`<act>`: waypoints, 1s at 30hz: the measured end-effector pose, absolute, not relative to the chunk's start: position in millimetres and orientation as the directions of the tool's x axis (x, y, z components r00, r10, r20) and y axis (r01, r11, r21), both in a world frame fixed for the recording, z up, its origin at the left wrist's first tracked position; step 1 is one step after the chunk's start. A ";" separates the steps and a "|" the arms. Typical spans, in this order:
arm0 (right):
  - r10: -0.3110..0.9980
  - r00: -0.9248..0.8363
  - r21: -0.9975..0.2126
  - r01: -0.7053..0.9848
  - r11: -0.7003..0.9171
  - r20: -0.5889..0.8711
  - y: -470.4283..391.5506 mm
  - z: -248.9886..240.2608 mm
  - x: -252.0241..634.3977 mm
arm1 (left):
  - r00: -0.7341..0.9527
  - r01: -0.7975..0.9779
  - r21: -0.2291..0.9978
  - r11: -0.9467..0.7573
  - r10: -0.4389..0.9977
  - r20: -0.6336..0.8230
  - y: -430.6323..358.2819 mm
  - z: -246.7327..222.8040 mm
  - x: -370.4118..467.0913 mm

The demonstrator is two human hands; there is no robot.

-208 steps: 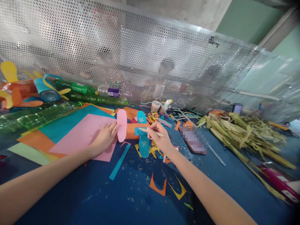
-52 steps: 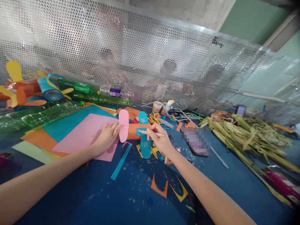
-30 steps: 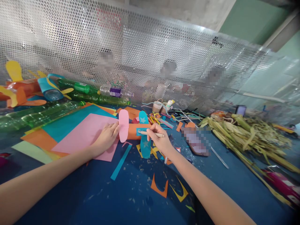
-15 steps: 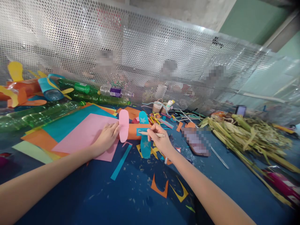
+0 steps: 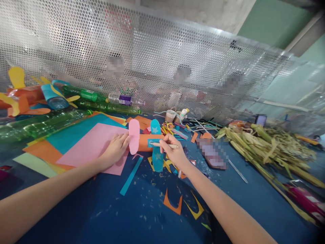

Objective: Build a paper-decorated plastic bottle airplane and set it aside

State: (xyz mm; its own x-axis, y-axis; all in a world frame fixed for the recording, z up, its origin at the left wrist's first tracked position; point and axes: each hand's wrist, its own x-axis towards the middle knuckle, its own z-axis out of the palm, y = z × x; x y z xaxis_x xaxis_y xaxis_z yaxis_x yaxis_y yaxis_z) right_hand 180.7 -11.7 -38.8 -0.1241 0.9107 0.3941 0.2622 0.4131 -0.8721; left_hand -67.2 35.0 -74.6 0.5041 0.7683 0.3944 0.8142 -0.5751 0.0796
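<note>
A toy plane point(image 5: 143, 142) with an orange body lies across the middle of the table. It has blue wings point(image 5: 157, 160) with pale stars, a pink oval tailpiece point(image 5: 134, 137) and a blue patch on the body. My left hand point(image 5: 116, 147) grips its pink end, fingertips partly hidden behind the tailpiece. Pinched in my right hand point(image 5: 170, 146) is a slim, pale wooden stick point(image 5: 174, 146), pencil-like or brush-like. The stick's tip touches or hovers over the blue patch, where a small pale round mark shows.
Coloured paper sheets point(image 5: 93, 145) lie under and beside my left hand. Green bottles point(image 5: 56, 122) and finished toy planes point(image 5: 54, 96) stand left. Paper scraps point(image 5: 174, 203) lie in front. To the right are a phone point(image 5: 212, 154), dried husks point(image 5: 256, 145) and a perforated metal screen point(image 5: 157, 51) behind.
My hands, the toy plane and the stick stay almost still. Behind the screen, the blurred people have shifted slightly.
</note>
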 end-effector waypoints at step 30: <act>0.912 -0.113 -0.877 0.251 0.410 0.394 -10.2 -38.8 181.8 | 0.531 0.815 0.005 -0.579 0.751 0.393 34.7 -73.4 -67.4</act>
